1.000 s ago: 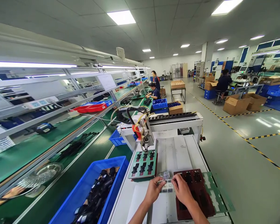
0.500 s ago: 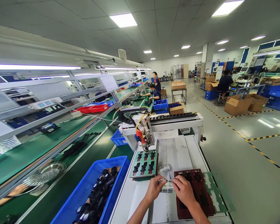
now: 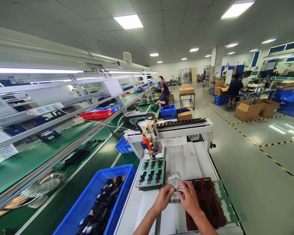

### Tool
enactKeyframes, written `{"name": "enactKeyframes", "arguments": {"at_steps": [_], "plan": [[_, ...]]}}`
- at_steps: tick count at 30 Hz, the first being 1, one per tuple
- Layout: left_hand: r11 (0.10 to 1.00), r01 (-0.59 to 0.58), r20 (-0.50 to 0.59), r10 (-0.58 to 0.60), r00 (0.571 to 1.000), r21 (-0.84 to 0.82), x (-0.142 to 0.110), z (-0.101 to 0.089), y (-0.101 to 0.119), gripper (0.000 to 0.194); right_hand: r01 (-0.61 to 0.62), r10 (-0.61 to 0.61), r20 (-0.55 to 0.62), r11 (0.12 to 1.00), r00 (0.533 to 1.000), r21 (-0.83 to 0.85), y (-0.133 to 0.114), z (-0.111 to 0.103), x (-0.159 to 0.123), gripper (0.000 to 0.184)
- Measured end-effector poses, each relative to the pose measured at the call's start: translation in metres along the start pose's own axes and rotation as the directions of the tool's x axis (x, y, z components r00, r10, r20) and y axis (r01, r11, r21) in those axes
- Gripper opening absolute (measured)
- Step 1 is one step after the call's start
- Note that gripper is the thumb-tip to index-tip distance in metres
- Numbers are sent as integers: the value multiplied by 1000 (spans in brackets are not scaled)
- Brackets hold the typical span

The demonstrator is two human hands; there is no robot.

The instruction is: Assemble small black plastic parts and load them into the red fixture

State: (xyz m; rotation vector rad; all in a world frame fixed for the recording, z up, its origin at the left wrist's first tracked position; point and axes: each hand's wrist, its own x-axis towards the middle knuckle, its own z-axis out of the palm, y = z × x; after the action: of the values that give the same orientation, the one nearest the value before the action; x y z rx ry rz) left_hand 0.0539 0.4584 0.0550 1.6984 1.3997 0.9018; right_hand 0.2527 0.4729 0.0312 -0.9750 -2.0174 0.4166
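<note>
Head view: how do the two hands stand?

"Close together, over the near part of the white bench [image 3: 170, 218]. Thumb and finger of the left hand [image 3: 163, 198] are pinching the edge of a clear plastic piece [image 3: 175, 197]. The right hand [image 3: 188, 196] has its fingers bent at the same piece; whether they grip it, I cannot tell."

"And where is that piece?"

"Between the hands, partly hidden behind the fingers. A second clear piece [image 3: 171, 178] lies on the bench just beyond them."

"What stands on either side?"

"On the left, a green plate [image 3: 150, 181] bearing six black parts, with the machine head [image 3: 153, 143] by its far edge. On the right, a dark red tray [image 3: 214, 212] with cutouts, beside a thin green sheet [image 3: 226, 199]."

"Further left?"

"A blue bin [image 3: 89, 192] of jumbled black parts. Past it, another person's hand [image 3: 16, 202]."
</note>
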Motion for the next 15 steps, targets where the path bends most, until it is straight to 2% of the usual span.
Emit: {"name": "enactKeyframes", "arguments": {"at_steps": [5, 7, 10, 12, 15], "plan": [[994, 16, -52, -10, 999, 111, 20, -5, -13, 55, 93, -93, -21, 996, 995, -15, -2, 1, -6, 55], [984, 47, -131, -24, 991, 171, 38, -10, -19, 49, 63, -64, -60, 998, 996, -22, 3, -5, -12, 57], [956, 94, -241, -24, 970, 280, 69, -12, -28, 44, -65, 56, -152, 996, 987, -55, 17, -21, -22, 63], [930, 96, -206, -22, 978, 355, 87, -6, -34, 47, -173, 156, -215, 983, 964, -64, 31, -30, -28, 65], [890, 74, -33, -66, 997, 450, 104, 10, -43, 42, -315, 326, -255, 945, 910, 85, 48, -36, -34, 64]]}}
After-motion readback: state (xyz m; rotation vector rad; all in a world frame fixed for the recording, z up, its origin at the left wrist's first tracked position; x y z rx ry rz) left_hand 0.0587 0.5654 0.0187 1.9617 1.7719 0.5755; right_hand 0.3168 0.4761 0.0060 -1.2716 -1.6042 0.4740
